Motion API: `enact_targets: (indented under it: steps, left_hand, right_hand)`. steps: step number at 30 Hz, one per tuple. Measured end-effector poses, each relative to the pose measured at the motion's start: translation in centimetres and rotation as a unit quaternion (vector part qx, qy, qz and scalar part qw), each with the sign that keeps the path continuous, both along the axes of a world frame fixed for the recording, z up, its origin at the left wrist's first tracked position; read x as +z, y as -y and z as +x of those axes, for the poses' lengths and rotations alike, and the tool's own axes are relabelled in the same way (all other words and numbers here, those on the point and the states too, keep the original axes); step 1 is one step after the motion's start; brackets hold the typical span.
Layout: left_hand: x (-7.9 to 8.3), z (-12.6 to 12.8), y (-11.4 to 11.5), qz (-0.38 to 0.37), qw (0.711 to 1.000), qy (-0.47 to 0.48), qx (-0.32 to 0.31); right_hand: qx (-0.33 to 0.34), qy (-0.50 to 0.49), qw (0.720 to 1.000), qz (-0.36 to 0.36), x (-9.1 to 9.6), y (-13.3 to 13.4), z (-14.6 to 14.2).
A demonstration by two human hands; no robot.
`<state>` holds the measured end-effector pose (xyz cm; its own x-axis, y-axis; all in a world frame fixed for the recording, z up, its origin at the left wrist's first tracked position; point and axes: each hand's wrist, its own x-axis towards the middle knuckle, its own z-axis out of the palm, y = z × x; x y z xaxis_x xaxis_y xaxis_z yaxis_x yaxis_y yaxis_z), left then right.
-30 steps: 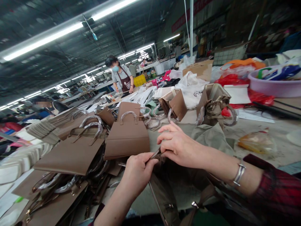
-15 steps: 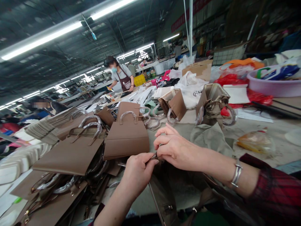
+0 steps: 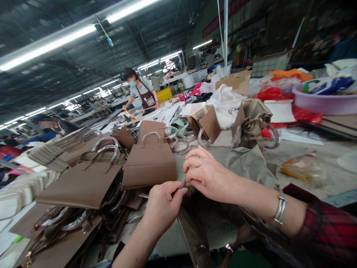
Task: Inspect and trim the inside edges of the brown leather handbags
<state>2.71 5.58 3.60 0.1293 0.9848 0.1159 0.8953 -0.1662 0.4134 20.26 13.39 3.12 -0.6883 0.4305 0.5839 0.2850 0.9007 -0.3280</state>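
Observation:
At the middle of the head view, my left hand pinches a small dark brown edge or strap end between thumb and forefinger. My right hand meets it there, thumb and fingertips closed on the same piece, the other fingers curled above. That piece seems to belong to a brown handbag hanging below my hands, with small metal fittings near its lower part. Much of this bag is dark or hidden behind my right forearm. Just left of my hands, a finished brown handbag with a plastic-wrapped handle lies on others.
More brown handbags are piled at left, beside stacked pale panels. Two bags stand farther back near a white plastic bag. A lilac basin sits at right, with a small clear packet nearer. A co-worker stands across the table.
My hands stay at nearly the same spot, still pinching the piece, with only slight finger movement. The co-worker across the table has shifted an arm and leans a little further left.

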Motion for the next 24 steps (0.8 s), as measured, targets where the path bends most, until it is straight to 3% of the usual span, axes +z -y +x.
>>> enact_targets:
  steps: [9,19,24]
  left_hand:
    - [-0.3,0.2,0.0,0.015,1.000,0.003,0.012]
    - [-0.5,0.1,-0.1,0.018,0.999,0.039,0.019]
    - [-0.5,0.1,-0.2,0.015,0.998,0.048,0.023]
  right_hand:
    - [-0.031,-0.008,0.999,-0.006,-0.4,-0.6,0.3]
    - [0.002,-0.021,1.000,-0.020,-0.4,-1.1,0.9]
    - [0.011,-0.027,0.995,-0.098,-0.3,-1.2,1.0]
